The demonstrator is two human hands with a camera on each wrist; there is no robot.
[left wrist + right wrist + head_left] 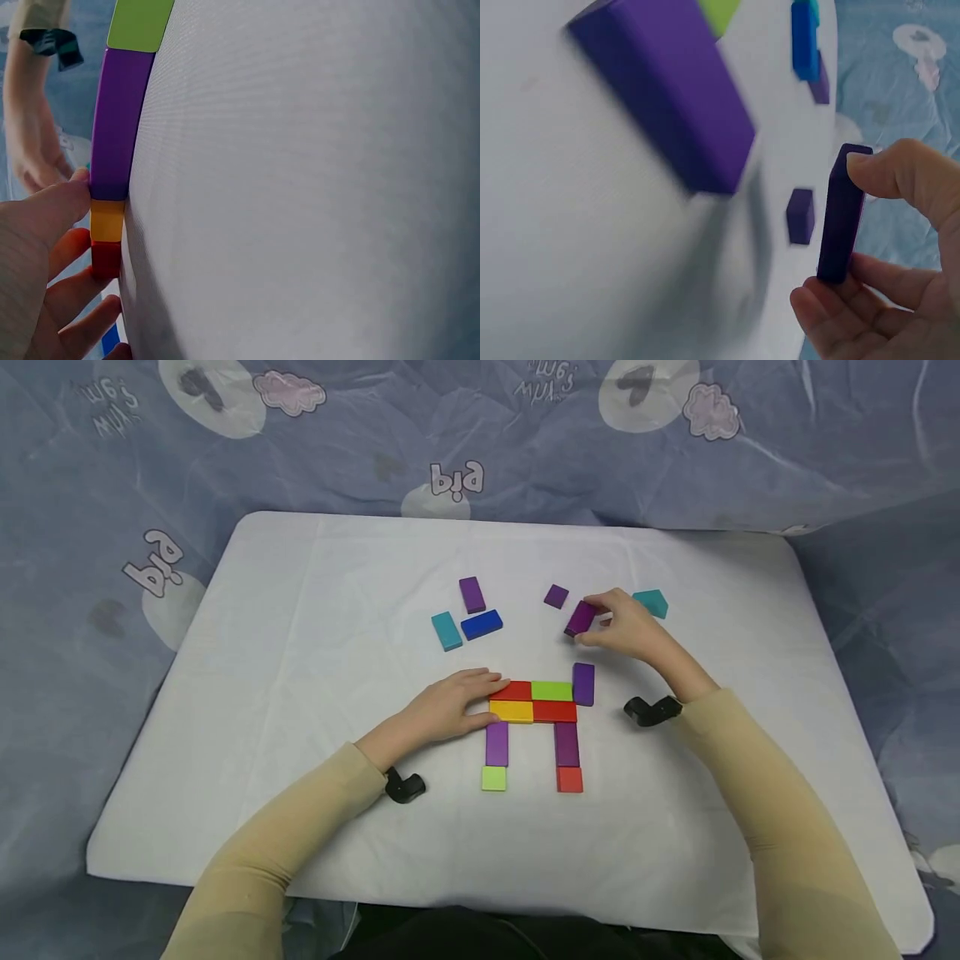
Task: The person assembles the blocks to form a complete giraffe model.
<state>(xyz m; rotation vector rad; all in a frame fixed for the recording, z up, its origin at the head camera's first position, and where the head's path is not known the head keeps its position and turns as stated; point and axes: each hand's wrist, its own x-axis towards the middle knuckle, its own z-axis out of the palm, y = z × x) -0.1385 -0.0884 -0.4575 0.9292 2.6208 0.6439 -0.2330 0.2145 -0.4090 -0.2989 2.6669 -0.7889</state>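
My right hand (628, 625) pinches a purple block (843, 217) by its two ends, between thumb and fingertips. The left hand (448, 706) rests at the left end of a flat block figure, fingers fairly straight. Its fingers touch the upper red block (512, 691), and its thumb lies by the yellow block (512, 712) and a purple block (497, 744) below. The figure also has a green block (552, 691), a second red block (555, 712), a purple block (583, 684) upright at the right, and another purple leg block (567, 744).
Small green (493, 778) and orange-red (569, 779) squares end the legs. Loose blocks lie farther back: purple (472, 595), blue (482, 625), teal (447, 632), a small purple square (556, 597) and a teal piece (651, 602) behind the right hand. A white cloth covers the table (337, 610).
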